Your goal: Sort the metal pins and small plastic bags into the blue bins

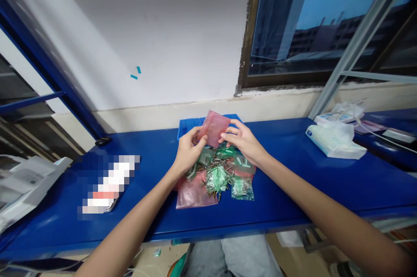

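Observation:
Between my two hands a small pink plastic bag [215, 128] is held up above the pile. My left hand [189, 148] pinches its left side, thumb in front. At its right edge, my right hand [243, 140] grips it with thumb and fingers. Below lies a heap of loose metal screws or pins [217, 165] mixed with small clear bags. One clear bag with pale green contents [217, 179] sits on top, and another clear bag [242, 188] lies at the front right. A larger pink bag [195, 194] rests flat at the front left of the heap.
A blue bin [189, 125] stands behind my hands against the wall. On the blue table [280, 194], a blurred-out flat object [110, 185] lies to the left and a tissue pack [337, 140] to the right. White boxes [32, 177] occupy the far left.

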{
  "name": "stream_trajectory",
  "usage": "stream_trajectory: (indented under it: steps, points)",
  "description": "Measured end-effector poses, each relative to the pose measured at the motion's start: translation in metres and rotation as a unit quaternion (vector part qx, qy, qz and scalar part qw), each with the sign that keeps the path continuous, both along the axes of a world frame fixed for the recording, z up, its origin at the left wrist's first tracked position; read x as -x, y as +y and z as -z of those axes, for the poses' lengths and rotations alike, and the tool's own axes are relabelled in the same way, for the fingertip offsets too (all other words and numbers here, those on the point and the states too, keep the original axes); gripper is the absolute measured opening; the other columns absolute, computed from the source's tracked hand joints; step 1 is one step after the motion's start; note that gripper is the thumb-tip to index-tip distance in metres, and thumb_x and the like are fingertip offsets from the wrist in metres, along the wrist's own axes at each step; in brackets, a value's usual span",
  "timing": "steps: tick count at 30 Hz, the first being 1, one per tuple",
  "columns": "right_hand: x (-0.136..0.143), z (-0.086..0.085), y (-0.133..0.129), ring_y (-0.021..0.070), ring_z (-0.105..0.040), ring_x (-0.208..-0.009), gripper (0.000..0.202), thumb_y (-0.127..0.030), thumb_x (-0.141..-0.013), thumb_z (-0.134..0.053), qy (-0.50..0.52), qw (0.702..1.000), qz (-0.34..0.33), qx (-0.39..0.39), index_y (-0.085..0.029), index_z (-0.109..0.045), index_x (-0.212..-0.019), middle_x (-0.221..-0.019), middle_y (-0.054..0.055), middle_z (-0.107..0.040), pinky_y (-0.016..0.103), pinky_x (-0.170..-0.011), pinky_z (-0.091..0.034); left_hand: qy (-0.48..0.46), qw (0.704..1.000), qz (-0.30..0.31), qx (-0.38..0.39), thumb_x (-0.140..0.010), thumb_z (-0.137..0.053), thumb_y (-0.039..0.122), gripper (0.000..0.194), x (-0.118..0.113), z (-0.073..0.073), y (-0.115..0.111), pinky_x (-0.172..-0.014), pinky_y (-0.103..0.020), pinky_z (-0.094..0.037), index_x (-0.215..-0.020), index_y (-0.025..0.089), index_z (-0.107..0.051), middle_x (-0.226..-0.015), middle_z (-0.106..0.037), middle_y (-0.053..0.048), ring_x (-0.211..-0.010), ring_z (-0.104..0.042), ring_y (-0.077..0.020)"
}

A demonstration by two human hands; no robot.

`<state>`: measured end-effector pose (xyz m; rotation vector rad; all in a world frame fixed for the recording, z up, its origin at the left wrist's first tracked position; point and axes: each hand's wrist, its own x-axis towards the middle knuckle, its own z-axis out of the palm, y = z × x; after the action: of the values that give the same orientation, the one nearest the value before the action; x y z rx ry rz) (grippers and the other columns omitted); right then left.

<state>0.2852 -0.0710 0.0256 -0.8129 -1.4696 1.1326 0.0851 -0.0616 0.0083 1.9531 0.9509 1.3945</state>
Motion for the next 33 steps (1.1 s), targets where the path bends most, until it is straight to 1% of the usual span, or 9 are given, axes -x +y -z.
stream_trajectory:
  steps: [4, 7, 9, 13, 17, 20, 24, 27, 33]
  points:
    - [-0.001, 0.01, 0.003, 0.0171, -0.067, -0.07, 0.037, -0.036, -0.079, -0.072, -0.064, 0.998, 0.016, -0.01, -0.022, -0.059, -0.111, -0.082, 0.002, -0.07, 0.028, -0.057, -0.048, -0.004, 1.0, 0.004, 0.011, -0.093, -0.058, 0.029, 0.039, -0.001, 0.0, -0.004, -0.07, -0.031, -0.055, -0.13, 0.017, -0.054, -0.092, -0.072, -0.006, -0.078, -0.068, -0.0185]
    - [0.001, 0.015, 0.008, 0.0199, -0.07, -0.079, 0.04, -0.034, -0.079, -0.072, -0.051, 0.998, 0.016, -0.014, -0.022, -0.06, -0.115, -0.092, 0.004, -0.074, 0.035, -0.069, -0.054, 0.06, 0.996, -0.036, -0.054, -0.094, -0.054, 0.025, 0.048, -0.002, -0.002, -0.008, -0.067, -0.032, -0.052, -0.142, 0.023, -0.047, -0.087, -0.07, -0.003, -0.07, -0.063, -0.0167]
    - [0.006, 0.015, 0.017, 0.0222, -0.071, -0.087, 0.042, -0.034, -0.078, -0.073, -0.043, 0.999, 0.017, -0.018, -0.022, -0.06, -0.117, -0.096, 0.005, -0.075, 0.039, -0.078, -0.055, 0.101, 0.985, -0.076, -0.116, -0.095, -0.052, 0.022, 0.045, 0.0, -0.004, -0.008, -0.074, -0.035, -0.052, -0.14, 0.025, -0.051, -0.096, -0.07, -0.005, -0.078, -0.063, -0.018]
    - [0.023, 0.0, 0.051, 0.0219, -0.069, -0.082, 0.037, -0.031, -0.074, -0.075, -0.103, 0.992, 0.036, -0.06, -0.023, -0.062, -0.107, -0.085, 0.003, -0.074, 0.038, -0.076, -0.054, 0.121, 0.965, -0.16, -0.169, -0.094, -0.051, 0.02, 0.032, 0.01, -0.003, 0.004, -0.087, -0.038, -0.05, -0.125, 0.022, -0.06, -0.107, -0.068, -0.007, -0.093, -0.063, -0.0205]
    - [0.047, -0.017, 0.08, 0.0159, -0.061, -0.065, 0.028, -0.023, -0.071, -0.073, -0.113, 0.992, 0.033, -0.034, -0.021, -0.061, -0.096, -0.069, -0.001, -0.067, 0.03, -0.062, -0.048, 0.042, 0.972, -0.203, -0.107, -0.093, -0.056, 0.025, 0.037, 0.027, 0.002, 0.021, -0.077, -0.032, -0.051, -0.129, 0.02, -0.053, -0.099, -0.069, -0.006, -0.087, -0.065, -0.0192]
    - [0.06, -0.02, 0.085, 0.0147, -0.061, -0.066, 0.02, -0.026, -0.074, -0.071, -0.086, 0.996, -0.001, -0.008, -0.02, -0.063, -0.091, -0.077, 0.002, -0.069, 0.027, -0.058, -0.046, -0.025, 0.979, -0.196, -0.049, -0.093, -0.057, 0.031, 0.048, 0.037, 0.005, 0.031, -0.072, -0.029, -0.05, -0.137, 0.019, -0.044, -0.091, -0.069, -0.004, -0.082, -0.065, -0.0183]
    - [0.066, -0.015, 0.077, 0.0177, -0.064, -0.078, 0.016, -0.033, -0.081, -0.067, -0.04, 0.999, -0.017, -0.025, -0.021, -0.067, -0.091, -0.084, 0.004, -0.071, 0.031, -0.069, -0.051, -0.036, 0.984, -0.173, -0.02, -0.092, -0.059, 0.038, 0.033, 0.04, 0.007, 0.038, -0.075, -0.028, -0.05, -0.118, 0.017, -0.06, -0.086, -0.07, -0.004, -0.079, -0.065, -0.0173]
    - [0.064, -0.017, 0.073, 0.0186, -0.064, -0.086, 0.015, -0.034, -0.081, -0.067, -0.043, 0.997, -0.018, -0.063, -0.02, -0.068, -0.085, -0.086, 0.004, -0.072, 0.034, -0.08, -0.05, -0.088, 0.986, -0.144, 0.002, -0.088, -0.062, 0.037, 0.03, 0.038, 0.006, 0.04, -0.077, -0.029, -0.052, -0.11, 0.017, -0.061, -0.089, -0.069, -0.005, -0.083, -0.066, -0.0172]
    - [0.057, -0.024, 0.078, 0.0185, -0.063, -0.081, 0.016, -0.034, -0.079, -0.067, -0.088, 0.992, -0.007, -0.086, -0.018, -0.066, -0.08, -0.083, 0.004, -0.071, 0.033, -0.075, -0.049, -0.142, 0.984, -0.11, -0.005, -0.084, -0.067, 0.035, 0.025, 0.033, 0.0, 0.036, -0.079, -0.029, -0.05, -0.099, 0.015, -0.066, -0.09, -0.07, -0.005, -0.082, -0.064, -0.0168]
